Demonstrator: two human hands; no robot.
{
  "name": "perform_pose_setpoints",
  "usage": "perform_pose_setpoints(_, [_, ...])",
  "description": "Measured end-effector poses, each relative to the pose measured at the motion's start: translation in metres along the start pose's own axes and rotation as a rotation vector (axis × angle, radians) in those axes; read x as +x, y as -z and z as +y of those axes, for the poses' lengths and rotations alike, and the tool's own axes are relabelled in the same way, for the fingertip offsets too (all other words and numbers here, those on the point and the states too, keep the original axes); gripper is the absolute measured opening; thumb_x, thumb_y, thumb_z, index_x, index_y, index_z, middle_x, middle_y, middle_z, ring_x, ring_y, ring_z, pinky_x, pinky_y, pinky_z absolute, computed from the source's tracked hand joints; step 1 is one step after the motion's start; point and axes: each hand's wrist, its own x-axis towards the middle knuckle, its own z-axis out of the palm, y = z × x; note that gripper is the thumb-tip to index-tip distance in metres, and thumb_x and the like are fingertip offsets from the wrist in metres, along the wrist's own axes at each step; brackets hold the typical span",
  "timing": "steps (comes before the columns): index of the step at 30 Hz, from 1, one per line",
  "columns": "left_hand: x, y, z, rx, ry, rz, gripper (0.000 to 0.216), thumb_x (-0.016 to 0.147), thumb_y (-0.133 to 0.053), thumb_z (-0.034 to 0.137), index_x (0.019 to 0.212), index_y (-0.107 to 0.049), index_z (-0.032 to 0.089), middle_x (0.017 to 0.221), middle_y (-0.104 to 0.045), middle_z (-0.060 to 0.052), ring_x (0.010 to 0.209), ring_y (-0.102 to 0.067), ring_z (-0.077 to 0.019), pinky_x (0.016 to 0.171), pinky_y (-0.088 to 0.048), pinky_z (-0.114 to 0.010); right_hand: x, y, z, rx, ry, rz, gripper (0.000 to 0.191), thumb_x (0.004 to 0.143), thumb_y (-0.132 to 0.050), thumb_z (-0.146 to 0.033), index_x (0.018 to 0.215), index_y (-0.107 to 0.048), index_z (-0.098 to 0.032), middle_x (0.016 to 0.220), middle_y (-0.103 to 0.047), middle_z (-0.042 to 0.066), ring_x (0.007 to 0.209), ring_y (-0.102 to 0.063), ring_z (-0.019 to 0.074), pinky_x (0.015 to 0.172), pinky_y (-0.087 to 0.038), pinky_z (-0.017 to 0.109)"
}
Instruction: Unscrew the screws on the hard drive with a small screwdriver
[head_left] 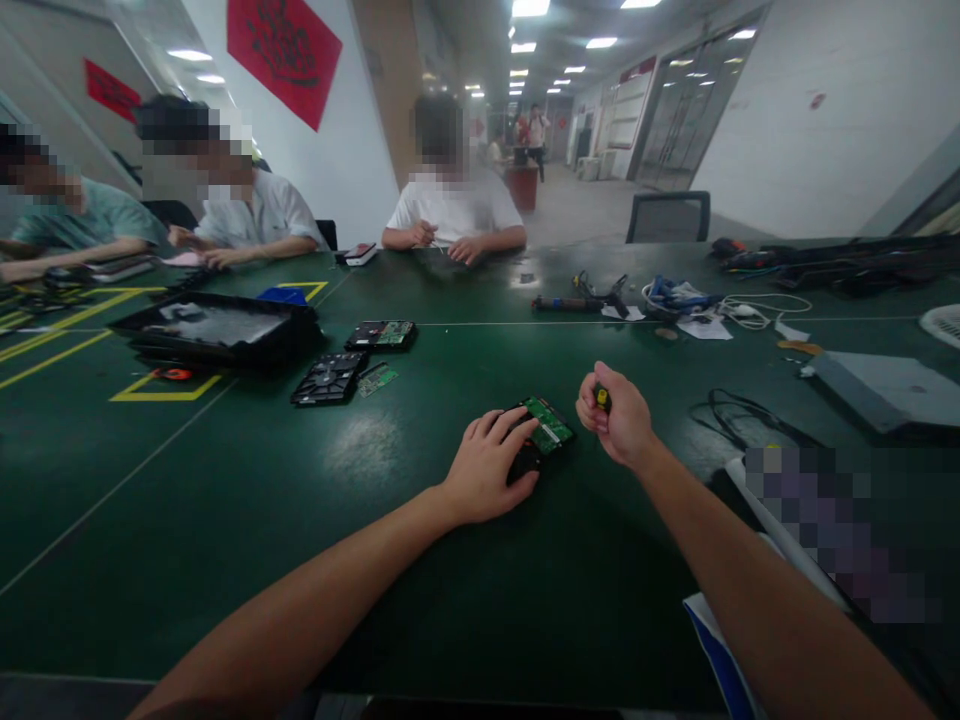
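A hard drive (550, 428), with its green circuit board facing up, lies on the green table in front of me. My left hand (491, 470) reaches over its left part and grips it, thumb at the near side and fingers across the top. To the right of the drive, raised above the table, my right hand (616, 415) is closed in a fist around a screwdriver (601, 397). Only the yellow and black end of its handle shows; the shaft is hidden. The screwdriver and the drive are apart.
Farther left lie another hard drive (381, 335), a black drive casing (330, 378), a loose circuit board (376, 378) and a black tray (217, 330). Cables (679, 297) and a grey box (889, 388) are at the right. A person (455, 215) sits opposite; others sit left.
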Motion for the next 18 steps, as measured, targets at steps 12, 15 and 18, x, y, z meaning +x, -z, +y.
perform_pose_setpoints(12, [-0.001,-0.002,-0.001,-0.033,-0.005,0.078,0.085,0.090,-0.069,0.045,0.163,-0.031,0.023,0.166,-0.037,-0.015,0.149,-0.041,-0.0371,0.124,-0.035,-0.058,0.000,0.012,-0.009,0.111,-0.081,0.103,0.043,0.091,-0.068,-0.060,0.075,-0.064,-0.020,0.060,-0.051,-0.002,0.055,-0.051,0.0120,0.052,-0.042,0.025])
perform_pose_setpoints(15, [-0.001,-0.003,-0.001,-0.018,-0.008,0.073,0.084,0.090,-0.069,0.045,0.162,-0.032,0.023,0.165,-0.037,-0.015,0.149,-0.041,-0.0374,0.123,-0.036,-0.058,-0.001,0.013,-0.009,0.084,-0.087,0.099,0.036,0.088,-0.075,-0.054,0.081,-0.063,-0.020,0.071,-0.062,-0.001,0.063,-0.059,0.0139,0.058,-0.048,0.027])
perform_pose_setpoints(18, [-0.001,-0.003,0.000,-0.002,-0.010,0.072,0.082,0.091,-0.069,0.045,0.161,-0.034,0.022,0.165,-0.037,-0.016,0.149,-0.040,-0.0377,0.123,-0.036,-0.058,-0.003,0.012,-0.011,0.025,-0.078,0.075,0.033,0.086,-0.079,-0.048,0.082,-0.057,-0.023,0.071,-0.063,-0.003,0.059,-0.058,0.0126,0.056,-0.047,0.026])
